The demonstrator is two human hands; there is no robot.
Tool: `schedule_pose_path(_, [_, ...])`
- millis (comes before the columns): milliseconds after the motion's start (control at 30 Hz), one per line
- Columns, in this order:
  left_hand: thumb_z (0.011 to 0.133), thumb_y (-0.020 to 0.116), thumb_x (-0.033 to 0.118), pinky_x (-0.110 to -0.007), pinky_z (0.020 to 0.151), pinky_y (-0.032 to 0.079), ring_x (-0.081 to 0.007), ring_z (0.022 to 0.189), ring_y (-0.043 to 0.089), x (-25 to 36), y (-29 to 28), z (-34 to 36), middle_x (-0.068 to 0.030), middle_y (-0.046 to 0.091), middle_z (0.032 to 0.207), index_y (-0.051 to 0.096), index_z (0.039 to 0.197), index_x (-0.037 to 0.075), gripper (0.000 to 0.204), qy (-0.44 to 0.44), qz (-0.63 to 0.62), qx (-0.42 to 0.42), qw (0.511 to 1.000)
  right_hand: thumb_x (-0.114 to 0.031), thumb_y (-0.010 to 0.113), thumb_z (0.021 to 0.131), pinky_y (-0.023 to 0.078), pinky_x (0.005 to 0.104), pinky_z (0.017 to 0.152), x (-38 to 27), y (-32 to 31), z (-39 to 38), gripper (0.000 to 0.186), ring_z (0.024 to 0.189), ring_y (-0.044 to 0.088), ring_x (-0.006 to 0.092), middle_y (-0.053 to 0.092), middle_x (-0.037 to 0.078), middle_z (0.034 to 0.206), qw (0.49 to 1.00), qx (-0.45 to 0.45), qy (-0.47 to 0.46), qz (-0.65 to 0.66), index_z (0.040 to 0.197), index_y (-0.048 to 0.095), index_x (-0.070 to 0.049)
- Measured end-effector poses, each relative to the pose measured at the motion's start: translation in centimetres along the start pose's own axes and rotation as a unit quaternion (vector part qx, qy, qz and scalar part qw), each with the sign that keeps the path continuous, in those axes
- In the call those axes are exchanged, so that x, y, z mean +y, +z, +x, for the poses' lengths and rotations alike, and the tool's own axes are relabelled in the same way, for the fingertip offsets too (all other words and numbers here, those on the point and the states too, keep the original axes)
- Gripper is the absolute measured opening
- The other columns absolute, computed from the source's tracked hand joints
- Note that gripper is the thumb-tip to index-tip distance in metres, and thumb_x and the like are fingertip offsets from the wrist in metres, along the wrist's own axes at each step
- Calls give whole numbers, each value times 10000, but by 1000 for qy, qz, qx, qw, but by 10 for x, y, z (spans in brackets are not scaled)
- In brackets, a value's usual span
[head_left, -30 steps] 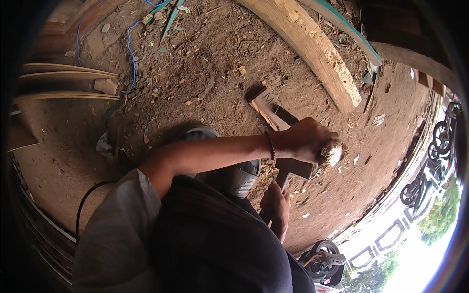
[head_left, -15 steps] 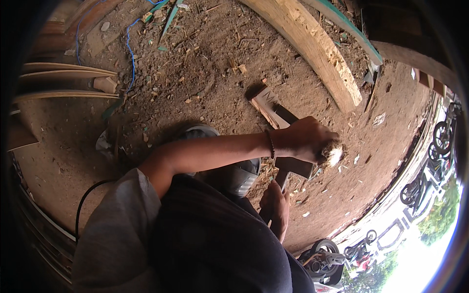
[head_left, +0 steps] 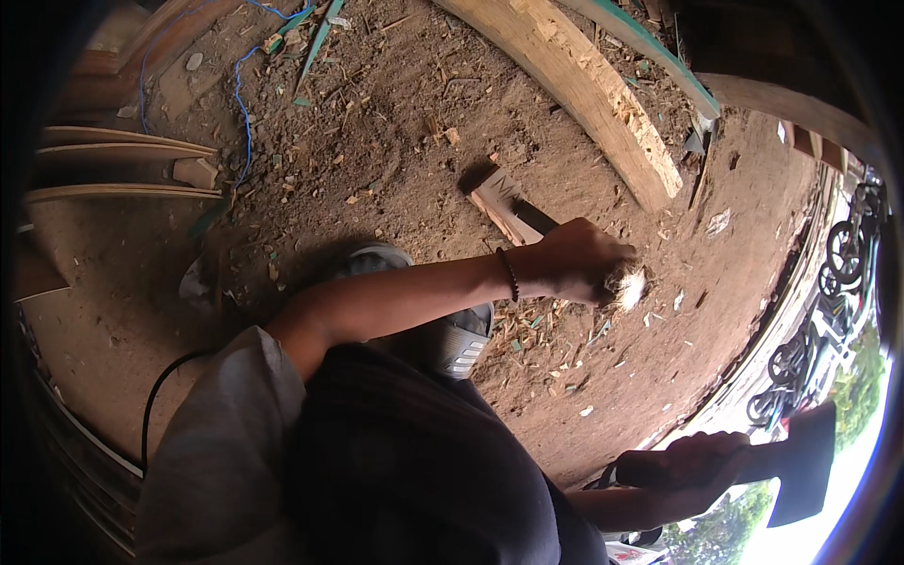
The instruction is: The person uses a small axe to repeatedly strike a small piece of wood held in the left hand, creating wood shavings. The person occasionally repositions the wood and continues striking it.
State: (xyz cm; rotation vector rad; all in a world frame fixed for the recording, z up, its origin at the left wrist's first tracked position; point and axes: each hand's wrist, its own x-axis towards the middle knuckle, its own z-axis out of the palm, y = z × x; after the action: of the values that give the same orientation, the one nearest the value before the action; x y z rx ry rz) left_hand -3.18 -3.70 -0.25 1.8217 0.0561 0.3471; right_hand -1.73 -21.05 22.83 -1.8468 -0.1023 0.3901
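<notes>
Timber (head_left: pixel 584 99) and wood chips (head_left: pixel 513 330) suggest a woodworking yard.

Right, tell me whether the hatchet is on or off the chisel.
Off: the right hand holds the hatchet out at the picture's lower right, well apart from the chisel in the left hand.

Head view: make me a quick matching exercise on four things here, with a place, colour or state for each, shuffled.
1. Chisel
2. Hatchet
3. Cord
4. Bracelet

A. Blue, toward the picture's upper left
B. Gripped in the left hand
C. Strung of dark beads
D. Gripped in the right hand

Pairs: 1-B, 2-D, 3-A, 4-C
</notes>
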Motion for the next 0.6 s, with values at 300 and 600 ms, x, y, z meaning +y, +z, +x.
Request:
schedule_pose_path(300, [758, 668, 299, -421, 634, 552, -287, 679, 673, 4, -2, 0, -113, 644, 712, 620, 935, 99, 271, 30, 37, 21, 999, -179, 600, 907, 390, 253, 383, 39, 28, -11, 162, 393, 451, 107, 502, 38, 550, 977, -118, 58, -166, 859, 536, -38])
schedule_pose_path(600, [621, 719, 120, -351, 659, 562, -221, 687, 682, 3, -4, -1, -66, 645, 720, 626, 961, 42, 360, -18, -7, 34, 999, -229, 614, 845, 439, 289, 463, -17, 21, -4, 210, 476, 534, 139, 547, 48, 562, 995, -17, -52, -84, 818, 552, -30])
